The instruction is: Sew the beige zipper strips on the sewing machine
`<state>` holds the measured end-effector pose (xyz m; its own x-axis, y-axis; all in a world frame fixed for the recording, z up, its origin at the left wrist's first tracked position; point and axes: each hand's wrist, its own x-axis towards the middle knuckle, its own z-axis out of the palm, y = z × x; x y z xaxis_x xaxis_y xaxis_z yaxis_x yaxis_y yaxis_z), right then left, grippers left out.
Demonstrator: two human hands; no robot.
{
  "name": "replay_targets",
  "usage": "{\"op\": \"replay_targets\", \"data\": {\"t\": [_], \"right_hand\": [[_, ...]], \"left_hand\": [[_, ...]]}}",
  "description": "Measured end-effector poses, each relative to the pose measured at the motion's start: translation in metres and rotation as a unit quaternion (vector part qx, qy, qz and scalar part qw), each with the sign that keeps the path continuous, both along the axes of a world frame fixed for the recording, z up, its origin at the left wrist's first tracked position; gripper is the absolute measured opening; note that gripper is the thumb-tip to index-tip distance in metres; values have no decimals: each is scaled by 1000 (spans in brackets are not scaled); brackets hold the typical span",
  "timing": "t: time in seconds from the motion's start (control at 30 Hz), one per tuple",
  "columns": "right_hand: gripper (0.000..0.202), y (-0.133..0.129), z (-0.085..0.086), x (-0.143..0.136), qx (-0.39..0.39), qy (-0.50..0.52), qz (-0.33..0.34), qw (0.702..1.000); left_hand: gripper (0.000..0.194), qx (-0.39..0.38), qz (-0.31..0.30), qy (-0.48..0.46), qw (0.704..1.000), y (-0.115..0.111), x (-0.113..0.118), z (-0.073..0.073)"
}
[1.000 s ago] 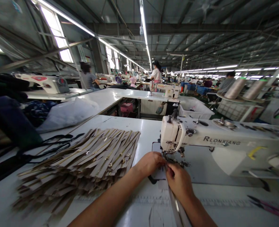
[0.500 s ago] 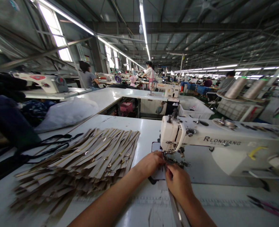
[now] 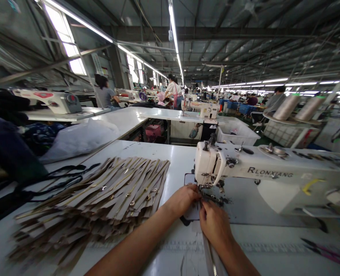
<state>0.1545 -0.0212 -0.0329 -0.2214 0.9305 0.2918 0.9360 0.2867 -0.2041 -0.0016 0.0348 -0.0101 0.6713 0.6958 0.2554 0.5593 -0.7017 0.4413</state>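
Note:
A white sewing machine point(image 3: 245, 163) stands to the right of centre, its needle end over my fingers. My left hand point(image 3: 185, 199) is closed at the needle, fingertips pinching the front end of a grey-beige zipper point(image 3: 211, 257) with shiny metal teeth. Just right of it, my right hand point(image 3: 216, 222) is closed on the same zipper, thumb and fingers at the presser foot. From there the zipper trails down toward me, beneath my right wrist. The stitching point and exact fingertip contact are hidden. Left of my arms lies a thick pile of similar zippers point(image 3: 109, 191) with gold pulls.
Pink-handled snips point(image 3: 328, 253) lie at the right front. A printed ruler scale point(image 3: 262, 247) runs along the tabletop. Dark straps point(image 3: 57, 178) and a white plastic bag point(image 3: 80, 140) are at the left. Thread cones point(image 3: 286, 107) stand at the back right. Other people work farther off.
My right hand has shifted slightly left, and the zipper's trailing end has swung a little left with it. My left hand stays nearly in place. A person in the background has leaned left.

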Motion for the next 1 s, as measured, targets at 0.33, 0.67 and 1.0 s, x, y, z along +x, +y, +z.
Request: {"op": "replay_targets", "data": {"t": [0.33,0.67,1.0], "right_hand": [[34,0,-3,0,3,-6,0,1000],[34,-1,-1,0,1,-4,-3,1000],[32,-17,2,15,-19,76,27,997]], "left_hand": [[21,-9,4,9,1000,-4,0,5],[15,-13,33,15,999,-5,1,8],[23,-9,-4,0,1000,-5,-1,3]]}}
